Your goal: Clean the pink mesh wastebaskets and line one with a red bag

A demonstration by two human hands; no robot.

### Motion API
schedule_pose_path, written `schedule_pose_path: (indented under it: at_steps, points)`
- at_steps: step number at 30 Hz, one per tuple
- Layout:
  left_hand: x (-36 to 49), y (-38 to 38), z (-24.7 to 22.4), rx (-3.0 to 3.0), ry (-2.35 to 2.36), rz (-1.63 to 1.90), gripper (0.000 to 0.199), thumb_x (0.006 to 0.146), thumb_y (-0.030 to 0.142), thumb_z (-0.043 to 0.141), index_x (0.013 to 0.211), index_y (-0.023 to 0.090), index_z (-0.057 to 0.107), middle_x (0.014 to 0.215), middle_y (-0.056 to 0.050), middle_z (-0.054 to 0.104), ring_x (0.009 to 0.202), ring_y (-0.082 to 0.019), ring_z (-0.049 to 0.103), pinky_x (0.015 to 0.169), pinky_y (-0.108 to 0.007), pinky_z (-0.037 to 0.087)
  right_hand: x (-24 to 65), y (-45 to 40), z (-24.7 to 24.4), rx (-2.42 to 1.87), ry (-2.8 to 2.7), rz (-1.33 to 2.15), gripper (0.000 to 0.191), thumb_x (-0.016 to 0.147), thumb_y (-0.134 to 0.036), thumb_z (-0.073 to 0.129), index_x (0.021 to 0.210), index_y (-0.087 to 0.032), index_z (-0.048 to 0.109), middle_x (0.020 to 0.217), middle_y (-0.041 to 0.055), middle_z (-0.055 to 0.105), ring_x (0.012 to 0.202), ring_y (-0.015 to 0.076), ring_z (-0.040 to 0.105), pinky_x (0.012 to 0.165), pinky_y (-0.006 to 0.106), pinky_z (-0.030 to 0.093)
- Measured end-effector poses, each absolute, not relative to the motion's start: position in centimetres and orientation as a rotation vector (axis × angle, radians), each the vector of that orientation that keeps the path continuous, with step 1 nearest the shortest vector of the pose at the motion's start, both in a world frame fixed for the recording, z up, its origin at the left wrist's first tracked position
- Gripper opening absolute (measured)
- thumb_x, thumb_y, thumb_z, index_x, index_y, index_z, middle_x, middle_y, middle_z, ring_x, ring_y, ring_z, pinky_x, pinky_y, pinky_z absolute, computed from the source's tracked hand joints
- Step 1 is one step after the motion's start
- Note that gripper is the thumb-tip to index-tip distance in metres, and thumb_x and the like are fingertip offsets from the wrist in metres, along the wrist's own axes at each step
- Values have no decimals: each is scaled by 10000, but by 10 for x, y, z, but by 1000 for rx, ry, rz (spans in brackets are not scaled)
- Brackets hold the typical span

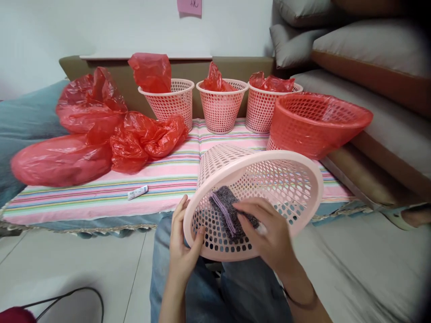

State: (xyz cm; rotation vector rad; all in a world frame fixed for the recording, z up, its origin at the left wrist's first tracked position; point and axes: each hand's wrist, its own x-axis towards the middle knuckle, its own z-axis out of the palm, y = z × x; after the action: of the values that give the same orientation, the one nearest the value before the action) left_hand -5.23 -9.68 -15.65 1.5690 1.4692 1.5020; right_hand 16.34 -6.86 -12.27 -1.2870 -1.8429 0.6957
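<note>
A pale pink plastic basket (266, 162) with a lattice of holes lies tilted over the lap, its mouth toward me. My left hand (183, 242) grips its rim at the left, thumb on the inside and fingers outside. My right hand (269, 233) reaches into the mouth, its fingers closed on the right side of a folded dark grey cloth (229, 206) with lilac edging. The cloth lies against the lower inside wall. My right fingers partly cover its right end.
Behind stand several pink baskets (222, 107) with red plastic bags (215, 83). Another basket (313, 130) is wrapped in a red bag. Bulging red bags (67, 157) and a small white tube (137, 192) lie left on the striped cover (175, 172). Grey cushions (373, 58) are stacked right.
</note>
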Motion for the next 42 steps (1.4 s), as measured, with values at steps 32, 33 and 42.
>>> schedule_pose_path:
  at_steps: [32, 33, 42]
  points:
    - [-27, -93, -127, 1510, 1499, 1717, 393, 932, 222, 610, 1321, 277, 602, 1338, -45, 656, 1220, -212, 628, 1035, -307, 501, 118, -46, -180, -1976, -2147, 273, 594, 872, -346, 630, 1452, -281, 518, 1609, 114, 333, 1266, 400, 461, 1007, 551, 388]
    - [-25, -93, -126, 1497, 1517, 1736, 418, 933, 220, 611, 1345, 287, 591, 1358, -42, 646, 1235, -210, 619, 1047, -307, 491, 117, -45, -177, -1978, -2171, 298, 613, 856, -335, 640, 1454, -277, 517, 1608, 118, 334, 1238, 395, 482, 989, 546, 400]
    - [-33, -74, -111, 1668, 1493, 1913, 572, 916, 149, 644, 1431, 358, 510, 1434, -2, 599, 1339, -193, 548, 1109, -316, 456, 148, -81, -139, -1262, -2214, 930, 655, 690, -125, 549, 1332, -206, 645, 1430, 58, 589, 1228, 269, 578, 1084, 434, 433]
